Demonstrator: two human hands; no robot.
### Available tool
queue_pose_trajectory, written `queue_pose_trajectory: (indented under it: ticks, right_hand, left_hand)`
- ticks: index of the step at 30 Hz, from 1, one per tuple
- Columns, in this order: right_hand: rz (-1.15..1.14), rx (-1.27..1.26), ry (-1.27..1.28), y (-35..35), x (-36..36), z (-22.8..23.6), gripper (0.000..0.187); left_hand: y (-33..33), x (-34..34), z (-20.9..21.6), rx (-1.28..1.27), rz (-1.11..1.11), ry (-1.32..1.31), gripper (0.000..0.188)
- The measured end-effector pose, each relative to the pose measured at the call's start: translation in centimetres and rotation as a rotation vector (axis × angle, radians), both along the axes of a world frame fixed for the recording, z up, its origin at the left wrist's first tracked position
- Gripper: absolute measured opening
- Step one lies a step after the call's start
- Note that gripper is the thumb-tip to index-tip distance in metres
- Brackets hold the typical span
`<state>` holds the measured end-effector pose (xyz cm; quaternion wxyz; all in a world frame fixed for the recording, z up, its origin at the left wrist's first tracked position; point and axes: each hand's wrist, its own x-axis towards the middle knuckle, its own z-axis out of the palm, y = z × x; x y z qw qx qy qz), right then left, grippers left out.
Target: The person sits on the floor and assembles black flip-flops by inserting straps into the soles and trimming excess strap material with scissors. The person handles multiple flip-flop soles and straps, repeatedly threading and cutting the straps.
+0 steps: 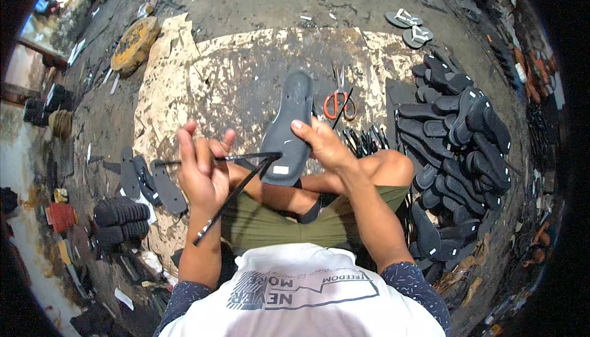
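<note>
A dark grey sandal sole [286,137] is held up over my crossed legs, its rounded heel pointing away from me. My right hand [327,146] is closed on its right edge, thumb on the top face. From a hole at the sole's near end comes a black thong strap [231,203] with two arms. One arm hangs loose toward my left forearm. The other runs through the fingers of my left hand [204,168], which is closed on it, some fingers raised. A small white sticker [280,170] sits near the strap hole.
Orange-handled scissors [336,105] lie beyond my right hand, near a bunch of black straps [367,141]. A large pile of soles [458,152] spreads at right. Loose soles [167,186] and stacked ones [121,212] lie at left. Finished sandals [418,36] and a round wooden block [136,45] are farther off.
</note>
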<state>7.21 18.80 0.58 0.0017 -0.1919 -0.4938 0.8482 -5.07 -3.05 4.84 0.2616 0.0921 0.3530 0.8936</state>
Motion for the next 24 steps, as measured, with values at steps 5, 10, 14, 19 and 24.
queue_pose_trajectory:
  ticks: [5,10,14,19,24]
  right_hand:
    - [0.641,0.104,0.169,2.8,-1.6,1.1,0.046]
    - [0.06,0.267,0.111,0.5,-1.2,0.6,0.025]
    - [-0.427,0.206,0.267,-3.6,3.6,-3.1,0.023]
    - [-0.757,0.542,0.233,-3.0,0.6,1.2,0.035]
    - [-0.369,0.326,0.143,-2.4,-1.7,3.7,0.023]
  left_hand:
    - [3.8,-0.5,-2.8,-0.201,-0.187,-0.233,0.051]
    - [5.1,-0.9,-0.4,-0.231,-0.133,-0.136,0.045]
    - [3.0,-4.6,-2.1,-0.22,0.113,-0.092,0.042]
    - [3.0,-1.9,-3.4,-0.273,0.1,-0.13,0.036]
    - [3.6,2.0,-1.7,-0.379,-0.072,-0.027,0.024]
